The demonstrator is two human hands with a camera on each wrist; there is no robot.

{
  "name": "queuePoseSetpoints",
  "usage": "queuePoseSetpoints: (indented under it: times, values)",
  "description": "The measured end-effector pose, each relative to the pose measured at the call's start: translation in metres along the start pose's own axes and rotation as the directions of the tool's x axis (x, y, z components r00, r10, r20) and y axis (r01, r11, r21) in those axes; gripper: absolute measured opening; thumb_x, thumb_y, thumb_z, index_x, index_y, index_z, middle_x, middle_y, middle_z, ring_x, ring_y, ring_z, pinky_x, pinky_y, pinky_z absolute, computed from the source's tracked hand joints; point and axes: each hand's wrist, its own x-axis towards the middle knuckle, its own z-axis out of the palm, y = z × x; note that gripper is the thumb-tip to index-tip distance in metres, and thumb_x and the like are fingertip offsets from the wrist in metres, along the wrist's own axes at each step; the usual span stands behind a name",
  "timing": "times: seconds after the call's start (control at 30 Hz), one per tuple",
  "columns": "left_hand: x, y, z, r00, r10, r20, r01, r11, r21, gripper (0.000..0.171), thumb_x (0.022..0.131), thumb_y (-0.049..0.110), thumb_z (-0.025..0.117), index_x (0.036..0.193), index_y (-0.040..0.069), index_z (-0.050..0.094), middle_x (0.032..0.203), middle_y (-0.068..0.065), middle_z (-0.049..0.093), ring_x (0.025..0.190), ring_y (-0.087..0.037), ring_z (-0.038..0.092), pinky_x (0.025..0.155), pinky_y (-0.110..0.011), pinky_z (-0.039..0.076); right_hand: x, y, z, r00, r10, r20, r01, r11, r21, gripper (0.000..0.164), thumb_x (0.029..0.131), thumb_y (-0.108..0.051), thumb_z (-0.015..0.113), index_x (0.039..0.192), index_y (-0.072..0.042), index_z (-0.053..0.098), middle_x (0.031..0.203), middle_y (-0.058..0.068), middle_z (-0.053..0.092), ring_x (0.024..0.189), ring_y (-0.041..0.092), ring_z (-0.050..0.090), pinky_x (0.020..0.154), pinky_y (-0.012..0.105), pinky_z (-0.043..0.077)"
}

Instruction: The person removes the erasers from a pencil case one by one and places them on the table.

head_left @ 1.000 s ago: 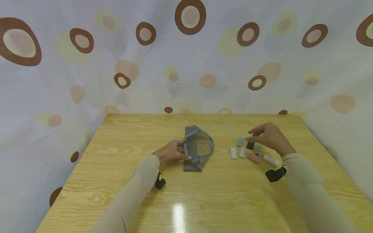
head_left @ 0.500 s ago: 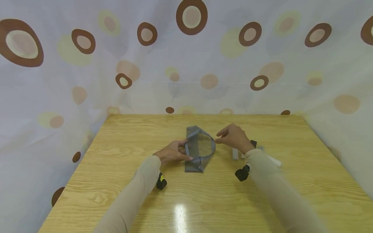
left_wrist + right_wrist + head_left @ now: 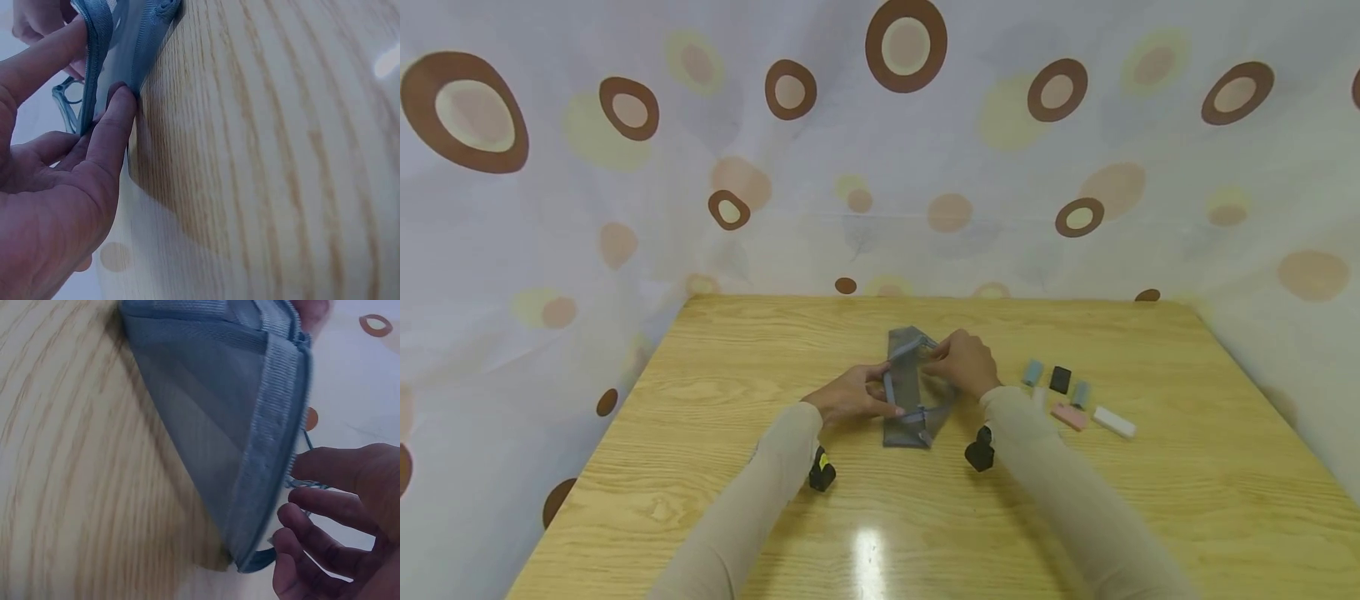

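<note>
A grey-blue mesh zip pouch lies on the table with its zipped mouth spread apart. My left hand grips its left rim between thumb and fingers; the left wrist view shows the fingers on both sides of the zipper edge. At the pouch's right side is my right hand, its fingertips reaching into the mouth. In the right wrist view, the bent fingers are close against the zipper edge. Their tips are partly hidden, so whether they pinch anything cannot be seen.
Right of the pouch lie several small block-like pieces: a blue one, a black one, a grey-blue one, a pink one and a white one. The right sleeve partly covers a whitish piece.
My right hand has moved left from above the small pieces to the pouch's mouth. The left hand keeps its grip on the rim. The view has shifted slightly.
</note>
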Motion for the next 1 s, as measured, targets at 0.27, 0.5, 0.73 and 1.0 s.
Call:
queuePoseSetpoints:
  times: [0.27,0.5,0.73,1.0]
  values:
    - [0.003,0.0,0.001,1.0,-0.011,0.01,0.012,0.999,-0.041,0.098,0.086,0.0,0.079,0.163,0.009,0.018,0.153,-0.02,0.042,0.129,-0.033,0.057,0.107,-0.042,0.047,0.006,-0.004,0.009,0.997,0.066,-0.047,-0.067,0.998,-0.022,0.03,0.086,-0.023,0.081,0.109,-0.003,0.078,0.112,0.016,0.074,0.092,0.034,0.072,0.07,0.044,0.061]
    - [0.003,-0.001,-0.001,1.0,-0.02,0.024,0.022,0.994,-0.109,0.102,0.084,-0.008,0.078,0.163,0.007,0.014,0.153,-0.023,0.043,0.127,-0.033,0.059,0.101,-0.038,0.052,0.015,-0.002,0.02,0.99,0.111,-0.083,-0.115,0.992,-0.046,0.037,0.086,-0.029,0.081,0.112,-0.003,0.077,0.114,0.016,0.073,0.097,0.038,0.071,0.078,0.051,0.06]
    - [0.003,-0.001,-0.001,0.999,-0.032,0.023,0.035,0.992,-0.125,0.102,0.084,-0.011,0.076,0.162,0.004,0.012,0.147,-0.024,0.05,0.124,-0.033,0.061,0.099,-0.037,0.054,0.021,0.006,0.032,0.992,0.08,-0.099,-0.085,0.995,-0.049,0.037,0.088,-0.027,0.08,0.114,-0.001,0.075,0.114,0.016,0.073,0.098,0.037,0.071,0.079,0.05,0.06]
    - [0.002,-0.001,-0.001,1.0,-0.02,0.023,0.023,0.992,-0.121,0.1,0.084,-0.012,0.075,0.162,0.002,0.013,0.144,-0.025,0.053,0.122,-0.034,0.062,0.098,-0.037,0.054,0.022,0.009,0.037,0.994,0.056,-0.092,-0.063,0.996,-0.069,0.04,0.091,-0.03,0.076,0.118,0.0,0.073,0.123,0.017,0.07,0.114,0.038,0.065,0.102,0.059,0.044]
